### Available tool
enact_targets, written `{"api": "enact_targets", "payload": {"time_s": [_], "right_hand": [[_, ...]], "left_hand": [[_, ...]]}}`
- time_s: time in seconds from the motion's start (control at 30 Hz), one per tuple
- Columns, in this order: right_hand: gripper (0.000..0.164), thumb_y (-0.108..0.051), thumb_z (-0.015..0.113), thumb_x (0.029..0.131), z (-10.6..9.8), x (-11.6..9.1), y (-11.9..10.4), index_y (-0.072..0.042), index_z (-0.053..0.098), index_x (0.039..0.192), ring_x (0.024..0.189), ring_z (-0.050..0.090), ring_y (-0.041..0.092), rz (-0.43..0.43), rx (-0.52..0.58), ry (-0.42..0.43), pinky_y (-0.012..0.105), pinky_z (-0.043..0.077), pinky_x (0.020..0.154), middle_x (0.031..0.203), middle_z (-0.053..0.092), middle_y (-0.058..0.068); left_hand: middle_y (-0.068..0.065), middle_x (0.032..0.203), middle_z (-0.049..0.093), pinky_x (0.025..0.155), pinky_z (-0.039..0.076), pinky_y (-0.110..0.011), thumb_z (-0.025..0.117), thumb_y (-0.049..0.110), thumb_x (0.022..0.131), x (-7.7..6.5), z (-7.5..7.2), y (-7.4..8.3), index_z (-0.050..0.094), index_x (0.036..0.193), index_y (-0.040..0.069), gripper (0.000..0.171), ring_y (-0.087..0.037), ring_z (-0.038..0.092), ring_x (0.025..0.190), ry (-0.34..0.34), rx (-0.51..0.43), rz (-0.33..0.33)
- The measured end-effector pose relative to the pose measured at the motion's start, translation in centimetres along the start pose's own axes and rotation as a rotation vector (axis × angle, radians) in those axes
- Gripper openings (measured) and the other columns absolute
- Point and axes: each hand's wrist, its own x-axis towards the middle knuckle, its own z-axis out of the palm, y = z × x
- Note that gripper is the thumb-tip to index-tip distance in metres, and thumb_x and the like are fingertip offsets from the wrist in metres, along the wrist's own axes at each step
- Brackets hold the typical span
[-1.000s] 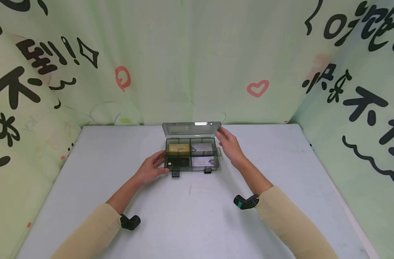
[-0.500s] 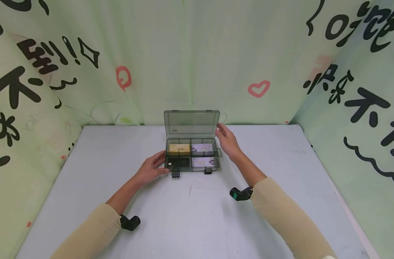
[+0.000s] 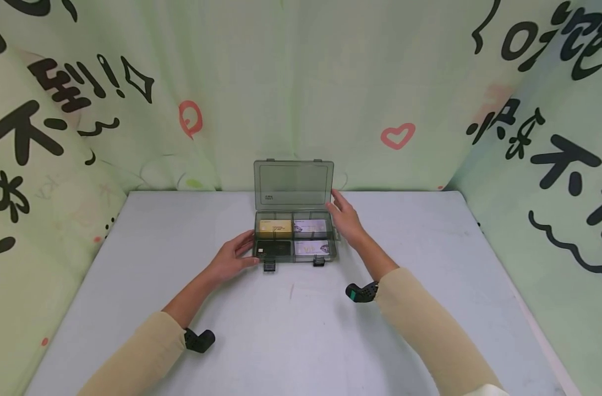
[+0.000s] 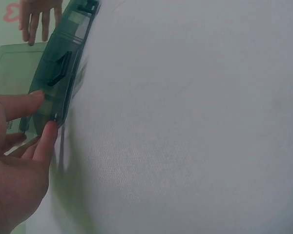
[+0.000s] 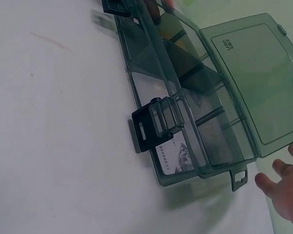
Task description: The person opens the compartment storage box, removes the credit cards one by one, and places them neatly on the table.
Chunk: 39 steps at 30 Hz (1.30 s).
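A smoky translucent compartment box (image 3: 293, 259) stands on the table with its hinged lid (image 3: 293, 184) raised, tilted back. Inside lie a gold card (image 3: 275, 227), a black card (image 3: 274, 248) and two pale purple cards (image 3: 312, 247), one per section. Two dark latches (image 3: 269, 266) hang at the front. My left hand (image 3: 230, 257) holds the box's left end, thumb at the front corner and fingers along the side. Beside the lid's right edge is my right hand (image 3: 348, 223), its fingertips right at that edge. Its fingers look extended in the left wrist view.
The white table (image 3: 291, 330) spreads around the box. A pale green printed curtain (image 3: 291, 99) rises behind and at both sides, close to the lid. A small tab loop (image 5: 239, 179) sticks out from the box's right end. Both wrists carry black cameras (image 3: 362, 292).
The lid has swung up and back from a low tilt to a steeper stand. My right hand has shifted slightly with its edge; my left hand stays in place.
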Motion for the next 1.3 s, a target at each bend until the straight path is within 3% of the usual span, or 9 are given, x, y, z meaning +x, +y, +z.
{"api": "enact_targets", "payload": {"time_s": [0.3,0.5,0.83,0.97,1.3], "right_hand": [[0.061,-0.035,0.039,0.104,0.7,0.6,0.6,-0.020,0.012,0.157,0.150,0.020,0.027,-0.001,-0.016,-0.003,0.052,0.020,0.121,0.162,0.019,0.008],[0.062,-0.036,0.040,0.104,0.4,0.2,0.5,-0.020,0.012,0.157,0.150,0.020,0.025,-0.004,-0.030,0.001,0.048,0.021,0.121,0.163,0.018,0.003],[0.047,-0.022,0.045,0.103,-0.5,-1.2,1.8,-0.007,0.038,0.147,0.138,0.043,0.029,-0.023,-0.015,0.077,0.045,0.040,0.111,0.150,0.042,0.012],[0.045,-0.021,0.047,0.102,-0.5,-2.1,2.6,-0.006,0.041,0.144,0.135,0.045,0.029,-0.005,0.000,0.078,0.045,0.041,0.110,0.147,0.045,0.013],[0.042,-0.015,0.052,0.099,0.2,-3.4,4.1,-0.008,0.048,0.140,0.128,0.053,0.029,-0.003,0.012,0.037,0.042,0.050,0.099,0.143,0.049,0.013]], "left_hand": [[-0.016,0.157,0.030,0.113,0.036,-0.044,0.068,0.000,0.087,-0.1,-0.1,0.1,0.025,0.153,0.007,0.080,-0.032,0.033,0.144,0.000,-0.005,0.008],[-0.015,0.157,0.030,0.113,0.036,-0.044,0.068,0.000,0.087,-0.2,0.2,0.3,0.025,0.153,0.008,0.080,-0.031,0.033,0.144,-0.005,-0.021,-0.002],[-0.013,0.157,0.032,0.115,0.034,-0.046,0.070,0.010,0.088,-0.1,0.1,0.5,0.025,0.154,0.012,0.079,-0.028,0.033,0.145,0.006,-0.003,-0.025],[-0.012,0.157,0.032,0.115,0.034,-0.046,0.068,0.017,0.091,-0.1,0.0,0.4,0.025,0.154,0.013,0.076,-0.027,0.031,0.146,0.009,0.004,-0.013],[-0.010,0.159,0.030,0.114,0.036,-0.044,0.064,0.010,0.093,0.2,0.3,0.5,0.028,0.153,0.012,0.070,-0.027,0.031,0.146,0.029,0.011,-0.017]]}}
